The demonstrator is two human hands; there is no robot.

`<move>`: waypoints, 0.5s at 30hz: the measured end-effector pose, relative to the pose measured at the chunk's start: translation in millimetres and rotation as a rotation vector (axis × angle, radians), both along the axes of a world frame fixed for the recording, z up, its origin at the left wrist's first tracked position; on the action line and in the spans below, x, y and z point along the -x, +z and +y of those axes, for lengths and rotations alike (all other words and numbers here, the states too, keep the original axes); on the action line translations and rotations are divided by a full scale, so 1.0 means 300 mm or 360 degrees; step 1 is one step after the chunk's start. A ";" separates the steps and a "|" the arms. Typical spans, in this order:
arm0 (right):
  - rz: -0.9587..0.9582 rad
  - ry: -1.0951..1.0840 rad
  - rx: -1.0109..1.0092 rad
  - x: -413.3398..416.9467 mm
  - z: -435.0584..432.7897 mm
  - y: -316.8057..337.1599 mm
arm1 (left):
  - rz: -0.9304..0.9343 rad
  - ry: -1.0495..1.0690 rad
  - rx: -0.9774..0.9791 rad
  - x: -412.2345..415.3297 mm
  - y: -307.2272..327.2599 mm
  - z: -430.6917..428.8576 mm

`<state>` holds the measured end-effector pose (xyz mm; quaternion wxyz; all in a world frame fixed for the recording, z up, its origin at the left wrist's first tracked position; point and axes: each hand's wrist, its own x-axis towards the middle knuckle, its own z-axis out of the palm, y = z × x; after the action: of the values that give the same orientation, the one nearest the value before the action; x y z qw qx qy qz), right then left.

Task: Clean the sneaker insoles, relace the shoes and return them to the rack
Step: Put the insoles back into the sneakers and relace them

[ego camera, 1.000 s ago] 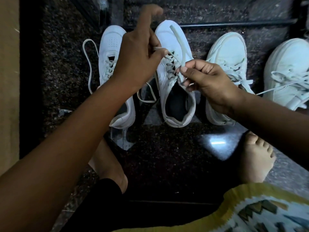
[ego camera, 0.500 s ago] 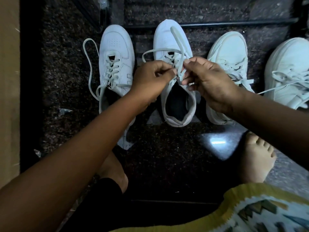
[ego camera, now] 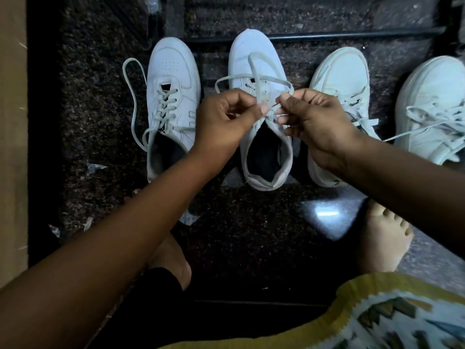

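Item: second white sneaker from the left [ego camera: 255, 50], on the dark floor [ego camera: 251, 235], lace [ego camera: 252, 69] fully threaded. My left hand [ego camera: 224, 119] has dropped from its high pull to meet my right hand [ego camera: 317, 122] over the tongue, each grip pinching a lace strand. I judge threading done and bow-tying begun; the leftmost sneaker [ego camera: 171, 64] is not yet tied.

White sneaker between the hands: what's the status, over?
Left hand and right hand both pinching the lace, loops raised. White sneaker on floor, bow unfinished. Leftmost sneaker's lace loose alongside, not tangled.
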<state>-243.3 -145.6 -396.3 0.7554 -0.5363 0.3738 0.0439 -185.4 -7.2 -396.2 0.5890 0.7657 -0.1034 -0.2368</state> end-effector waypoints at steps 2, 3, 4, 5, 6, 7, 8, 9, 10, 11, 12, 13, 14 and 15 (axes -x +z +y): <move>0.0076 -0.0008 0.0072 -0.007 -0.014 -0.013 | -0.0089 -0.0091 -0.0047 0.027 -0.026 0.028; 0.0109 -0.0017 0.0113 -0.012 -0.023 -0.022 | -0.0113 -0.0106 -0.0071 0.041 -0.037 0.044; 0.0138 -0.0024 0.0157 -0.018 -0.033 -0.030 | -0.0143 -0.0118 -0.0086 0.053 -0.048 0.059; 0.0162 -0.0018 0.0209 -0.024 -0.043 -0.037 | -0.0197 -0.0145 -0.0092 0.064 -0.054 0.071; 0.0179 0.0002 0.0267 -0.032 -0.054 -0.043 | -0.0289 -0.0185 -0.0103 0.073 -0.056 0.080; 0.0189 0.0024 0.0325 -0.040 -0.065 -0.048 | -0.0405 -0.0237 -0.0119 0.081 -0.057 0.084; 0.0196 0.0039 0.0374 -0.050 -0.076 -0.052 | -0.0514 -0.0289 -0.0136 0.088 -0.056 0.087; 0.0199 0.0043 0.0413 -0.060 -0.088 -0.055 | -0.0599 -0.0342 -0.0156 0.094 -0.057 0.087; 0.0205 0.0044 0.0440 -0.072 -0.099 -0.056 | -0.0659 -0.0396 -0.0179 0.099 -0.057 0.085; 0.0211 0.0055 0.0456 -0.083 -0.109 -0.055 | -0.0696 -0.0438 -0.0200 0.103 -0.057 0.082; 0.0215 0.0072 0.0457 -0.093 -0.118 -0.053 | -0.0717 -0.0451 -0.0218 0.105 -0.057 0.078; 0.0211 0.0086 0.0448 -0.099 -0.125 -0.052 | -0.0727 -0.0429 -0.0230 0.105 -0.059 0.077; 0.0201 0.0087 0.0435 -0.102 -0.129 -0.052 | -0.0729 -0.0383 -0.0235 0.104 -0.060 0.077; 0.0192 0.0074 0.0417 -0.101 -0.130 -0.053 | -0.0712 -0.0325 -0.0231 0.101 -0.063 0.080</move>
<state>-212.9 -184.6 -412.4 0.6539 -0.6353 0.4085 0.0445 -215.7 16.7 -415.0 0.4679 0.8250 -0.2907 -0.1265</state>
